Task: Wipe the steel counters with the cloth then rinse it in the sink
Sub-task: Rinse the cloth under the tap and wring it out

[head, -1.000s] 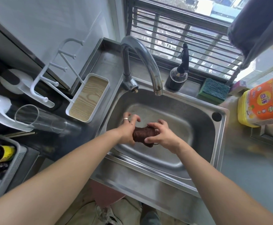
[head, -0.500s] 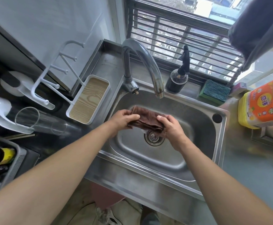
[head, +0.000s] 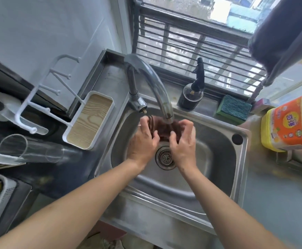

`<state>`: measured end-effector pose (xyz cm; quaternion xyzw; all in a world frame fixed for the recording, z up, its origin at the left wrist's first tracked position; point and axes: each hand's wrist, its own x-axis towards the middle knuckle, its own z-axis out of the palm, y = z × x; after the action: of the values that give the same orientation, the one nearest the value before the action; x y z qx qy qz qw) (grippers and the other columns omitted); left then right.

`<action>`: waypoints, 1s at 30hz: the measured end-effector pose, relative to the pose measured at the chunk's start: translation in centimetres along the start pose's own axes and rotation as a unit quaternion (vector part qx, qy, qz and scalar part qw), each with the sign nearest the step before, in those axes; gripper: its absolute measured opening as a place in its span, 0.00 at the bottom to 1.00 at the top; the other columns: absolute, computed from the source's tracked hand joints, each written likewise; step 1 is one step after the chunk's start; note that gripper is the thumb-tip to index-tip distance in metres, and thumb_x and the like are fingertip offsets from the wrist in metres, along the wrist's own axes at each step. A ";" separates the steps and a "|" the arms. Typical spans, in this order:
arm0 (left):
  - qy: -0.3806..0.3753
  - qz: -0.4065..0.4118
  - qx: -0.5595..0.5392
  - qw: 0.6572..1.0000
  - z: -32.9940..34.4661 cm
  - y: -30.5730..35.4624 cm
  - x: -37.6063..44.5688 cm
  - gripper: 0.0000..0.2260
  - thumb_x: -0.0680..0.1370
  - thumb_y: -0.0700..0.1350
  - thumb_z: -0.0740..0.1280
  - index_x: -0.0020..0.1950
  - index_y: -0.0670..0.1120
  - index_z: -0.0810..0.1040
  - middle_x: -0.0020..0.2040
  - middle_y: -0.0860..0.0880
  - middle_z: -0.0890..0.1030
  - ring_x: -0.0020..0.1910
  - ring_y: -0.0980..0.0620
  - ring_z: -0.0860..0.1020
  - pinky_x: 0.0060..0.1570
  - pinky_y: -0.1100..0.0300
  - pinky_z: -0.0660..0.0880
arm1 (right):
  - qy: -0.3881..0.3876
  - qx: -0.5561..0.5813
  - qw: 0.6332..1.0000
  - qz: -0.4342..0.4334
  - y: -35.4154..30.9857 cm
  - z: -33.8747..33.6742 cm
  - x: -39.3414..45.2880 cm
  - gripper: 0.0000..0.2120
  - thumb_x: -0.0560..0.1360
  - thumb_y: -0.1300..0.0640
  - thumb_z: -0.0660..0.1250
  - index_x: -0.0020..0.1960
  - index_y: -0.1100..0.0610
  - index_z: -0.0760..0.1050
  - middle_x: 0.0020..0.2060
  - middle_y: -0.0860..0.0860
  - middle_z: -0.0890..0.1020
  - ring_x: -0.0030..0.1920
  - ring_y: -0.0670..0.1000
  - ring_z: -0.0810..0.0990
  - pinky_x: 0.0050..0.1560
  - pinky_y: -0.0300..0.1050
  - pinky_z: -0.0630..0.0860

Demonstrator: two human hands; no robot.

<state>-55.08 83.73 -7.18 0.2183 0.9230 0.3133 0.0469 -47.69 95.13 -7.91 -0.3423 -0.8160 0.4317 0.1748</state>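
The wiping seems done and the rinse is in hand: both hands, left [head: 143, 141] and right [head: 181, 144], hold the cloth [head: 164, 131] bunched under the tap [head: 157, 90], over the sink [head: 218, 177].

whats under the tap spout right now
A bunched brown cloth, held between the left hand and right hand, above the sink drain. Running water isn't clear; the spout hides the cloth's top.

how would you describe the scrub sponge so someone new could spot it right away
Start at the steel sink under the window. On the ledge behind its far right corner lies the sponge, right of the dark pump bottle. It alone is a flat block, teal on top, green below.
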 end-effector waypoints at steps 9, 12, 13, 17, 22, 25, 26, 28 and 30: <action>0.054 -0.005 0.030 0.998 0.8 2.3 10.6 0.17 0.77 0.50 0.70 0.65 0.47 0.75 0.49 0.53 0.78 0.43 0.57 0.79 0.42 0.66 0.75 | -0.047 -0.314 0.940 -0.122 -2.7 -0.1 8.2 0.26 0.74 0.63 0.69 0.71 0.54 0.69 0.76 0.60 0.56 0.50 0.59 0.78 0.47 0.53 0.82; 0.028 0.062 0.233 0.970 1.8 2.8 10.3 0.15 0.75 0.48 0.69 0.60 0.48 0.75 0.62 0.44 0.78 0.48 0.49 0.83 0.46 0.55 0.80 | -0.063 -0.388 0.912 -0.113 -2.9 0.4 8.1 0.33 0.70 0.63 0.72 0.73 0.57 0.67 0.77 0.61 0.55 0.48 0.58 0.81 0.40 0.52 0.81; 0.008 0.080 0.282 0.956 2.2 2.8 10.2 0.13 0.77 0.45 0.65 0.62 0.46 0.73 0.68 0.41 0.74 0.54 0.44 0.81 0.51 0.50 0.79 | -0.077 -0.389 0.909 -0.130 -3.0 0.5 8.2 0.32 0.72 0.62 0.72 0.74 0.58 0.66 0.77 0.60 0.57 0.46 0.57 0.82 0.39 0.50 0.81; -0.064 0.123 0.354 0.925 3.5 0.8 11.2 0.15 0.79 0.47 0.61 0.65 0.46 0.75 0.66 0.46 0.76 0.64 0.50 0.67 0.72 0.57 0.56 | -0.194 -0.376 0.896 -0.133 -3.1 0.9 9.4 0.38 0.78 0.61 0.66 0.83 0.54 0.50 0.83 0.53 0.46 0.55 0.58 0.83 0.50 0.52 0.80; -0.159 0.139 0.482 0.850 5.2 -2.2 12.6 0.30 0.80 0.52 0.58 0.80 0.42 0.57 0.78 0.44 0.64 0.77 0.50 0.56 0.77 0.53 0.35 | -0.211 -0.378 0.895 -0.106 -3.3 1.3 10.7 0.39 0.77 0.65 0.66 0.82 0.51 0.52 0.79 0.53 0.54 0.51 0.61 0.83 0.43 0.51 0.72; -0.151 0.119 0.525 0.829 5.0 -0.9 12.8 0.37 0.81 0.56 0.57 0.81 0.41 0.43 0.82 0.42 0.51 0.81 0.42 0.49 0.75 0.36 0.34 | -0.231 -0.369 0.896 -0.085 -3.7 1.9 10.7 0.39 0.77 0.64 0.66 0.82 0.52 0.50 0.77 0.56 0.53 0.53 0.61 0.82 0.45 0.51 0.73; -0.160 0.115 0.527 0.826 5.0 -0.8 12.9 0.38 0.80 0.56 0.57 0.81 0.40 0.41 0.82 0.41 0.48 0.81 0.42 0.47 0.75 0.35 0.35 | -0.242 -0.365 0.896 -0.076 -3.5 2.1 10.8 0.42 0.77 0.64 0.67 0.82 0.51 0.48 0.78 0.56 0.50 0.55 0.61 0.82 0.48 0.52 0.75; -0.172 0.114 0.538 0.817 4.5 -0.9 12.8 0.41 0.80 0.56 0.59 0.81 0.40 0.39 0.82 0.41 0.45 0.81 0.42 0.44 0.76 0.35 0.36 | -0.268 -0.364 0.889 -0.066 -3.0 2.1 11.2 0.47 0.75 0.66 0.68 0.83 0.48 0.43 0.80 0.55 0.44 0.57 0.61 0.81 0.54 0.52 0.77; -0.171 0.125 0.563 0.799 4.0 -0.7 13.0 0.43 0.79 0.58 0.60 0.80 0.39 0.38 0.82 0.41 0.44 0.81 0.42 0.44 0.75 0.34 0.35 | -0.281 -0.384 0.876 -0.072 -2.9 2.0 11.9 0.49 0.75 0.65 0.69 0.83 0.48 0.41 0.81 0.55 0.41 0.56 0.60 0.81 0.53 0.51 0.77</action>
<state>-66.19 91.06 -10.15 0.3702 0.8783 -0.3007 0.0335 -58.43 101.22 -6.74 -0.1872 -0.9549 0.1484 -0.1767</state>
